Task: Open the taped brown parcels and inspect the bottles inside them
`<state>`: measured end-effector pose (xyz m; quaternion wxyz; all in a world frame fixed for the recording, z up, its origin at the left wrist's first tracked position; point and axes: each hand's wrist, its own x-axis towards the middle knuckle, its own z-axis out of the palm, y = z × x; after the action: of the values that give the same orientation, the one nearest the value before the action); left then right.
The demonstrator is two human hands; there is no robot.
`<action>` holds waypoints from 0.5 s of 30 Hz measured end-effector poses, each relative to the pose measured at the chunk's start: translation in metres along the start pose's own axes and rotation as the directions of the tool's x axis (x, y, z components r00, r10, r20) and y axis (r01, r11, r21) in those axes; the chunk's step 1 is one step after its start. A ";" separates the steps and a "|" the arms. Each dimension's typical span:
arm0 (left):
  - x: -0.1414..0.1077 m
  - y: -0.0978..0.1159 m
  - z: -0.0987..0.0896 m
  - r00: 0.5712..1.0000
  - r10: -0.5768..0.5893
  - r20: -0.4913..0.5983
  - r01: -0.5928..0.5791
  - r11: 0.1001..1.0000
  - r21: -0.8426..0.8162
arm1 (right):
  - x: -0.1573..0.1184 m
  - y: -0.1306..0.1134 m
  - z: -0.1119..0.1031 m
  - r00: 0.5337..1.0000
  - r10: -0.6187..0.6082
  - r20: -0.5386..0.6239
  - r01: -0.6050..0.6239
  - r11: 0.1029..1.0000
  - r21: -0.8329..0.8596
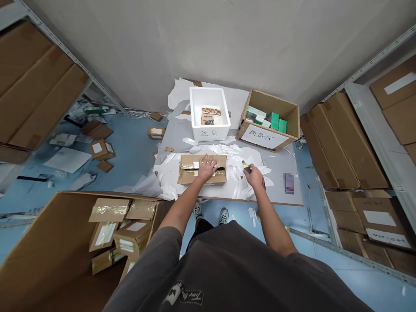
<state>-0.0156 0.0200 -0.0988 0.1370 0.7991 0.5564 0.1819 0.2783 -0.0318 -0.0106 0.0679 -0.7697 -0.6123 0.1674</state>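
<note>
A taped cardboard box (186, 177) lies on the table in front of me, with a dark gap running along its top between the flaps. My left hand (207, 167) rests on the top of this box, fingers spread. To the right of the box, my right hand (254, 176) is closed around a box cutter (247, 168) with a yellow and black handle, held just above the table and apart from the box. White scraps of paper (235, 173) lie around and between them.
Behind the box stand a white foam box (211, 134) with packets inside and a cardboard carton (286, 141) of green boxes. A large carton (65, 242) of parcels is at my left. Shelves with cartons (344, 143) flank the table (282, 195); litter covers the floor at left.
</note>
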 end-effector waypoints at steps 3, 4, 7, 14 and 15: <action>0.001 0.001 -0.002 1.000 -0.001 0.007 0.001 1.000 0.001 | -0.003 -0.011 0.006 0.966 -0.182 0.182 0.187 0.982 -0.014; 0.001 0.001 -0.002 1.000 -0.002 0.008 0.002 1.000 0.001 | -0.004 -0.019 0.011 0.950 -0.218 0.224 0.229 0.973 -0.022; 0.000 0.001 -0.004 1.000 -0.002 0.009 0.003 1.000 -0.002 | -0.004 -0.042 0.021 0.914 -0.266 0.305 0.303 0.950 -0.078; 0.000 0.003 -0.004 1.000 -0.003 0.004 0.003 1.000 -0.025 | -0.001 -0.077 0.025 0.916 -0.220 0.335 0.319 0.906 -0.279; 0.001 0.004 -0.003 1.000 -0.008 0.000 0.008 1.000 -0.025 | -0.003 -0.080 0.026 0.925 -0.201 0.322 0.300 0.908 -0.294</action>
<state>-0.0137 0.0194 -0.0944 0.1477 0.7951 0.5572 0.1884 0.1954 -0.0182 -0.0095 -0.1327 -0.6518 -0.7297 0.1585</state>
